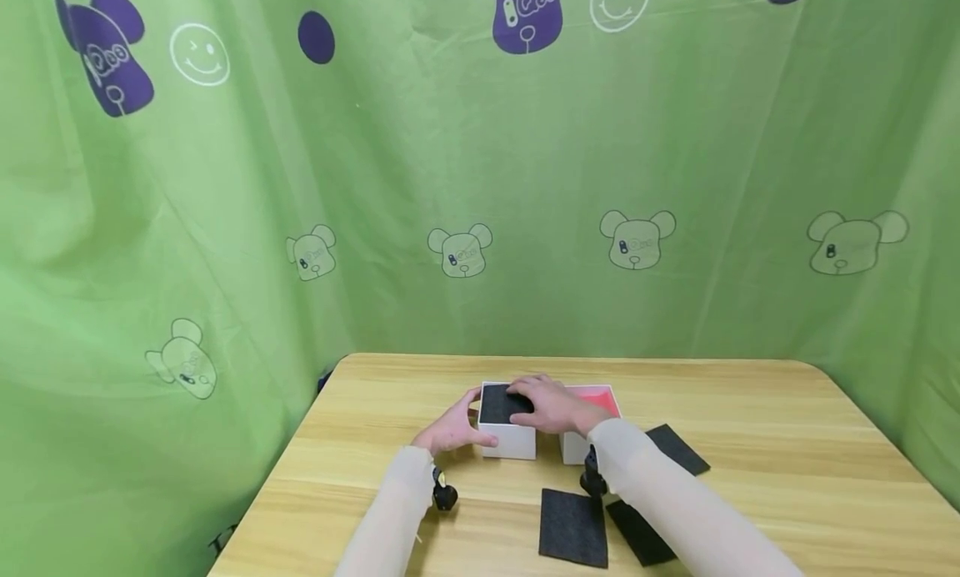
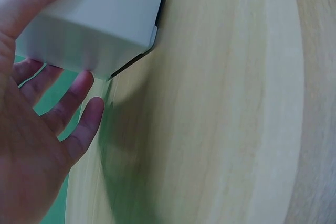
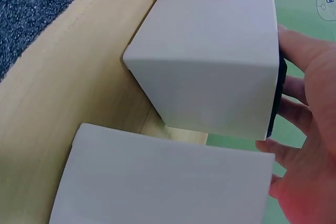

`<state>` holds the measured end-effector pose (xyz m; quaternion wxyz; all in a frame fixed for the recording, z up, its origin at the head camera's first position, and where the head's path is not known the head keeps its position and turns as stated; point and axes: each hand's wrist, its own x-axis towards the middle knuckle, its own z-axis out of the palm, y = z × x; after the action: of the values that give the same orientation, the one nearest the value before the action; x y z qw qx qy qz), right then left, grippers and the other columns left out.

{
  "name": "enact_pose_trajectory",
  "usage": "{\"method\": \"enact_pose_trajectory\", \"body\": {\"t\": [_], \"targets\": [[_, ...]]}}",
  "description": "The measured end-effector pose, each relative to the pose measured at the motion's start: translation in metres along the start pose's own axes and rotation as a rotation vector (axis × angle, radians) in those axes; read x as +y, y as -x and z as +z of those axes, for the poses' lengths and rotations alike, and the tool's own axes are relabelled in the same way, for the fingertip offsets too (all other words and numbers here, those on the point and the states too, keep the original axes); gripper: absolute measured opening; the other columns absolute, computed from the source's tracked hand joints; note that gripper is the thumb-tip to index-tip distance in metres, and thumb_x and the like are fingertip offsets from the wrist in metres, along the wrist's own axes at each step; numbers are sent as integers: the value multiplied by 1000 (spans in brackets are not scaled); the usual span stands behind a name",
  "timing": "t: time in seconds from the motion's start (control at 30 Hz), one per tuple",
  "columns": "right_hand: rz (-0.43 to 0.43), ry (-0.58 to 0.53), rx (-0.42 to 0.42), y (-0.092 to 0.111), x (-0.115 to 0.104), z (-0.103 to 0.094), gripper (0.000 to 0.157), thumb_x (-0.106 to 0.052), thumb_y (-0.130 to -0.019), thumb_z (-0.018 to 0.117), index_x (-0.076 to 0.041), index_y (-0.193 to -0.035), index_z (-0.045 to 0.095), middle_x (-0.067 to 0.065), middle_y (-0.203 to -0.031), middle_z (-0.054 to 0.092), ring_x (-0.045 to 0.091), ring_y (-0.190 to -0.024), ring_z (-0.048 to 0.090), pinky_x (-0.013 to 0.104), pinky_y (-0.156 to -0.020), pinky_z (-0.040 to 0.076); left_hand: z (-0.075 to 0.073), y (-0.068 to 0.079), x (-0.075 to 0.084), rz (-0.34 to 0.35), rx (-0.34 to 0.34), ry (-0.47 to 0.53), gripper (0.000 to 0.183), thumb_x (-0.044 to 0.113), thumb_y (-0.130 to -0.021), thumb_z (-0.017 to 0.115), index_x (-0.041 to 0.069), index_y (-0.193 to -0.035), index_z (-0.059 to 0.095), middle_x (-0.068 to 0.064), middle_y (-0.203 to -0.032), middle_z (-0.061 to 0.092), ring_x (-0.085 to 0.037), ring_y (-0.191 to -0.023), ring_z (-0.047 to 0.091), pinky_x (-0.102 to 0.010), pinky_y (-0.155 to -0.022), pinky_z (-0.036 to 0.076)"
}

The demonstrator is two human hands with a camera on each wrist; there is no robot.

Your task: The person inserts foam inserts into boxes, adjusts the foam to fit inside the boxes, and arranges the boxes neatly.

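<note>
A white open-topped box [image 1: 510, 444] stands near the middle of the table, with a black felt piece [image 1: 495, 403] filling its top. At its left side my left hand [image 1: 453, 427] holds it, thumb on the front face and fingers around the far side. My right hand [image 1: 551, 406] rests over the top, its fingertips touching the felt. In the right wrist view the felt's dark edge [image 3: 278, 98] shows just above the rim. Part of a second white box [image 1: 573, 449] with a pink inside [image 1: 600, 400] is hidden behind my right wrist.
Flat black felt pieces lie on the wooden table [image 1: 360, 494]: one in front [image 1: 572, 527], another partly under my right forearm [image 1: 641, 534], a third to the right [image 1: 678, 449]. A green printed curtain [image 1: 525, 310] hangs behind and along the sides.
</note>
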<state>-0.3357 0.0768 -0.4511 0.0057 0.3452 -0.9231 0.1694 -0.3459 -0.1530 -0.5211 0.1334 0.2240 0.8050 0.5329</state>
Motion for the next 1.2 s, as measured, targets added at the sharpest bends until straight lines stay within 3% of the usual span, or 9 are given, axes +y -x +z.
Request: {"method": "enact_pose_trajectory", "body": {"t": [0.17,0.33,0.93,1.2], "targets": [[-24,28,11,2,1,-4,49,-33,-88,65,-4,-127,57,14,-131,52,39,-123,41,57,-100,32,1,0,1,1,11,33,97,3,-73,80,9,-149,20,-12,-146,32,-26,-111,51,-33,-83,49],[8,56,4,6,3,-8,47,-36,-88,65,-6,-124,60,13,-132,52,39,-125,40,58,-100,31,2,2,3,-4,20,65,95,1,-72,79,8,-148,22,-12,-144,33,-27,-111,51,-34,-84,49],[47,48,11,11,10,-15,44,-37,-87,66,-10,-121,63,10,-130,52,36,-125,40,57,-100,29,1,2,6,-5,32,30,97,4,-72,80,9,-148,21,-13,-147,31,-29,-116,49,-37,-89,47],[16,54,5,13,13,-10,40,-36,-87,66,-9,-116,65,10,-125,57,37,-121,44,58,-98,32,3,2,4,-7,29,23,96,5,-72,80,9,-148,22,-11,-145,33,-28,-115,49,-35,-88,47]]}}
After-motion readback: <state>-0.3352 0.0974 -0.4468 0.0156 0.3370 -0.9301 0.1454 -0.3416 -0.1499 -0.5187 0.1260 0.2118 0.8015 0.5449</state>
